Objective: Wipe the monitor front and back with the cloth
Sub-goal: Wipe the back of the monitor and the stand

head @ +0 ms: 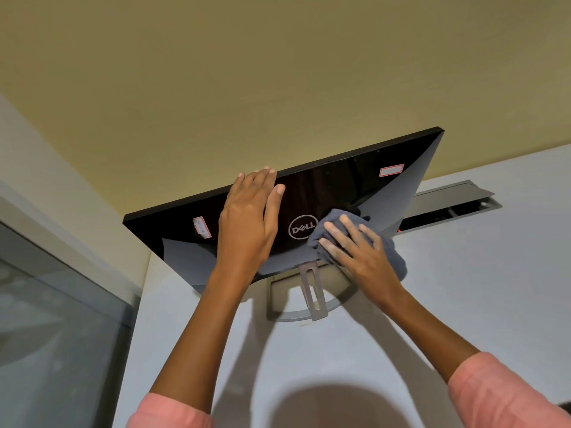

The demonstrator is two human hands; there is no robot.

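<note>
Both arms stretched fwd, pink sleeves pushed up. My left hand (pixel 247 211) lies flat, fingers straight; right hand (pixel 358 248) flat too, fingers spread.

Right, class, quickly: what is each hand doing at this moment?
Left hand: open, fingers straight, resting flat on the glossy black monitor back.
Right hand: open, fingers spread, pressing the crumpled grey-blue cloth against the monitor.

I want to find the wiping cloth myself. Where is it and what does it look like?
Find the black Dell monitor on the white desk. Right of its round logo, the right hand presses a crumpled grey-blue cloth, the only soft thing there.
</note>
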